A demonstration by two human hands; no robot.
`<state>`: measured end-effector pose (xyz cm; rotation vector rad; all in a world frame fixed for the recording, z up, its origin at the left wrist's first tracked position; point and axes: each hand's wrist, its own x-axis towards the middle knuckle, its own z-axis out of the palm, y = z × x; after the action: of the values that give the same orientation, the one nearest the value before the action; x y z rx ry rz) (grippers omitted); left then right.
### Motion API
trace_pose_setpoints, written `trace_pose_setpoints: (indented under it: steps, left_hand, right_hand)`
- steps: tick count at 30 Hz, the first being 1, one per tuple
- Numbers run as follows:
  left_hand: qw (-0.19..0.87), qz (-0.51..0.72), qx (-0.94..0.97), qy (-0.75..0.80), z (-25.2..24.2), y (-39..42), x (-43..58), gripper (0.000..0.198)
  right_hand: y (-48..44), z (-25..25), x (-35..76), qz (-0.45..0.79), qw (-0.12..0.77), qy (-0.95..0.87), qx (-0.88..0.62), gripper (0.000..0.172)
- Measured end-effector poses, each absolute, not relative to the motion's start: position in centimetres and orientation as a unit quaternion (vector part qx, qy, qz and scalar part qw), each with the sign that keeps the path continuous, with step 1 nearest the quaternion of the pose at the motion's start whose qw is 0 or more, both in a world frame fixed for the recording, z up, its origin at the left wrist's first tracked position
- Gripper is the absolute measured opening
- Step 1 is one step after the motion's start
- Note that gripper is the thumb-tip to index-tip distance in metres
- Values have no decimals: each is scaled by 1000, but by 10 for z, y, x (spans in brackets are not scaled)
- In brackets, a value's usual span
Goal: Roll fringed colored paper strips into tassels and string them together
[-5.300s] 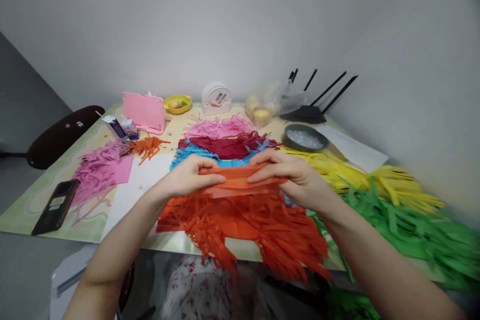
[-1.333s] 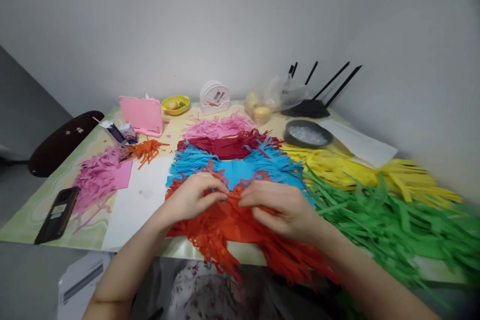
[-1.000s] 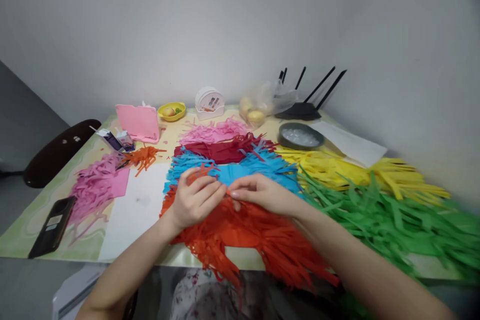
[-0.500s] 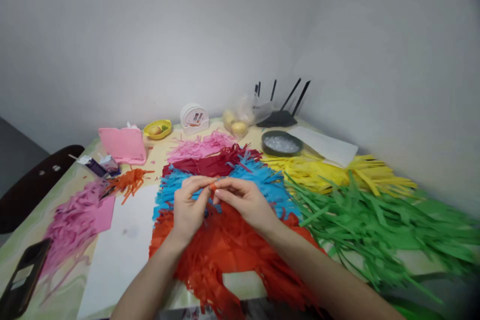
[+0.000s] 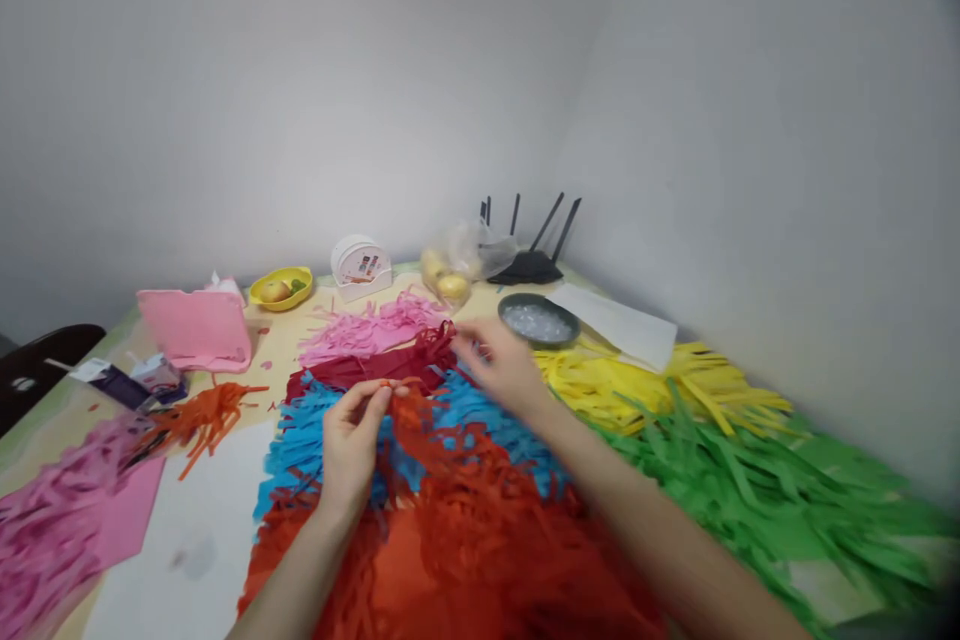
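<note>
My left hand point(image 5: 351, 440) pinches the tip of a strip of orange-red fringed crepe paper point(image 5: 409, 420) between thumb and fingertips. From that pinch the paper hangs down into a large orange-red fringed piece point(image 5: 465, 520) spread toward me. My right hand point(image 5: 504, 370) is up to the right, slightly blurred, its fingers loosely bent and apart with nothing visible in them. Its fingertips hover near the dark red fringed paper point(image 5: 367, 370). Beneath both hands lies blue fringed paper point(image 5: 304, 430).
Pink fringe point(image 5: 367, 325), yellow fringe point(image 5: 600, 385) and green fringe point(image 5: 750, 480) lie around. Behind stand a dark bowl of clear beads or glue point(image 5: 538, 322), a black router point(image 5: 525, 267), bagged fruit point(image 5: 454, 285) and a pink stand point(image 5: 195, 330). Orange scraps point(image 5: 202, 420) lie left.
My right hand has left the pinch beside my left hand and moved up and right. My left hand still pinches the orange-red paper. The view has shifted right.
</note>
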<state>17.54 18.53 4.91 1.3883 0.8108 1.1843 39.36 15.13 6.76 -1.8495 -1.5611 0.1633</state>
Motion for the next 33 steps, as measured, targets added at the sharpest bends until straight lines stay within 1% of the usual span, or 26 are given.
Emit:
trace_pose_setpoints:
  steps: [2,4,8,11,13,15,17,19,22,24,25,26,27,29,31,33]
  left_hand:
    - [534,512,571,357,52,190,169,20]
    - [522,509,574,372,55,193,162,24]
    - [488,503,594,395,59,195,154,31]
    - [476,487,610,405,60,193,154,30]
    - [482,476,618,399,59,192,156,28]
    - [492,469,622,389,58,191,158,26]
    - [496,470,623,381,57,190,160,25]
    - [496,474,623,377,57,189,161,23]
    - [498,474,626,367,59,185,163,22]
    - [505,469,631,356,63,179,164,21]
    - [509,467,632,351,65,175,164,21]
    - [511,465,634,346,67,170,164,20]
    - [513,465,635,342,69,165,163,20]
    - [511,468,640,333,74,153,158,18]
    - [501,475,645,327,78,141,151,16]
    - [484,485,650,329,80,130,143,16]
  right_hand:
    - [177,66,452,61,303,-561,-768,25]
    - [198,57,501,82,252,-539,-799,23]
    - [222,24,547,140,149,-516,-832,31]
    - [227,5,554,157,111,-499,-845,31]
    - [227,0,557,158,113,-490,-850,30]
    - [224,3,561,150,137,-483,-852,28]
    - [220,11,560,132,185,-476,-850,24]
    - [212,24,547,111,251,-477,-835,22]
    - [187,47,495,103,363,-510,-773,27]
    - [161,63,444,128,432,-548,-704,30]
    - [147,70,416,183,505,-566,-625,28]
    - [133,77,390,229,551,-572,-563,25]
    - [121,83,366,263,578,-569,-523,20]
    - [100,90,328,299,605,-564,-477,12]
    - [87,93,306,295,622,-565,-455,6]
    - [79,92,294,273,630,-578,-441,5]
